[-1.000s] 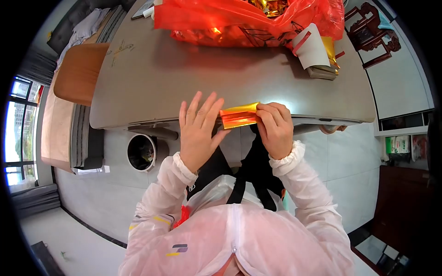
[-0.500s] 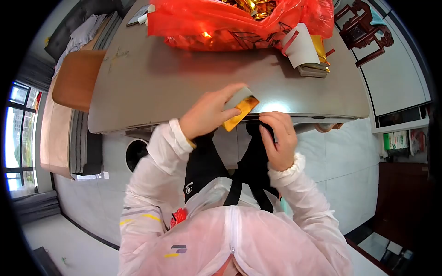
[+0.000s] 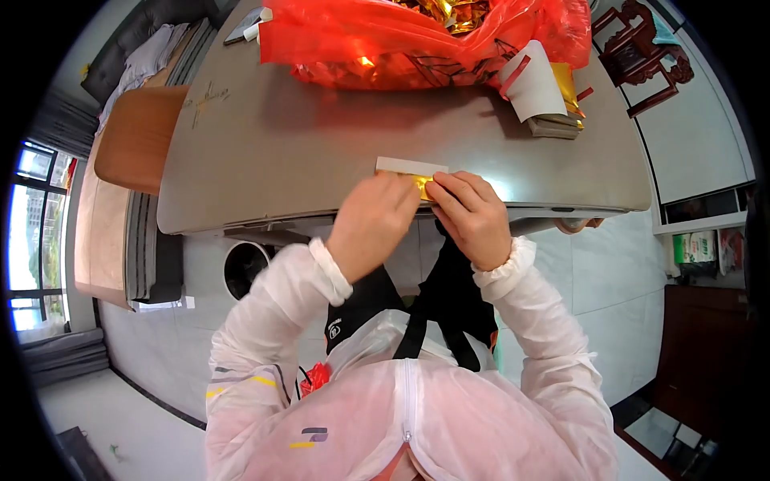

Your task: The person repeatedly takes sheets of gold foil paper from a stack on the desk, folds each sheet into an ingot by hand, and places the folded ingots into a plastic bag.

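A small sheet of gold foil paper [image 3: 424,189] with a pale strip along its far side lies at the near edge of the grey table. My left hand [image 3: 370,226] bends over its left part, fingers closed on it and slightly blurred. From the right, my right hand [image 3: 478,220] pinches the other end between thumb and fingers. Both hands cover much of the sheet, so its folds are partly hidden.
A red plastic bag [image 3: 385,56] holding gold foil pieces sits at the table's far side. Right of it, a white paper piece [image 3: 536,84] leans by a paper stack [image 3: 555,127]. A brown chair [image 3: 140,138] stands at left; a bin [image 3: 245,268] is below the table.
My left hand has turned and brought the gold paper from a tilted, raised position down to the table edge. My right hand has moved in and now grips its right end.
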A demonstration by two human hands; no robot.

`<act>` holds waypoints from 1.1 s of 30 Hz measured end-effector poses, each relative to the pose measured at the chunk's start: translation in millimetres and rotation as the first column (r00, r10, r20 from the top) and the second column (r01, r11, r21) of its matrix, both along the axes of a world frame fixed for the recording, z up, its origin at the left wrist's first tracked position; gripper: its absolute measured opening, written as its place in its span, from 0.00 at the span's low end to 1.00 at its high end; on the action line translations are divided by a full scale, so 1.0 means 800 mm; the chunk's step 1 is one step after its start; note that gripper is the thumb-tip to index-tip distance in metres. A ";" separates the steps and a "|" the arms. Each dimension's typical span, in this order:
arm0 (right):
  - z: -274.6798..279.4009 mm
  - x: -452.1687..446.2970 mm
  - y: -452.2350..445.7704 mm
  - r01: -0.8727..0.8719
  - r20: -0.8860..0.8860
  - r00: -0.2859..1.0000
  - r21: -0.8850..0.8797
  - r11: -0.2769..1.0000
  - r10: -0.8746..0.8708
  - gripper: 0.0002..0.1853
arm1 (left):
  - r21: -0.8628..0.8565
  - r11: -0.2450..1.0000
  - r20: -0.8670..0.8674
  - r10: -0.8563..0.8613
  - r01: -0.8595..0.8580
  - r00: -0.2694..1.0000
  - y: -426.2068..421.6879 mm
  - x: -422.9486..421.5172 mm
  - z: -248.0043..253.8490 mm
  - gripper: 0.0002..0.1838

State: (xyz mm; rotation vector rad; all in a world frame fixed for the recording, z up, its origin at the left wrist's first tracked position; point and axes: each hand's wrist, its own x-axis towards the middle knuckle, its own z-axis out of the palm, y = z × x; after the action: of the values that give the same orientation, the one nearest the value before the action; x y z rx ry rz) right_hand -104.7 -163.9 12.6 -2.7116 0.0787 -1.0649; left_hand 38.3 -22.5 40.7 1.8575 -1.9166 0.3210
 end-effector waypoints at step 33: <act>0.016 0.023 -0.037 -0.046 -0.034 0.998 0.260 0.965 0.057 0.06 | -0.068 0.996 0.002 -0.050 0.050 0.999 0.009 0.000 -0.019 0.21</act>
State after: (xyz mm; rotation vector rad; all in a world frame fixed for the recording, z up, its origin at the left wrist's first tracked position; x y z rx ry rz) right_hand -86.4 -193.5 25.6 -2.4862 0.1431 -0.9142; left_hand 38.4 -15.4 25.5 1.7632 -1.9245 0.3653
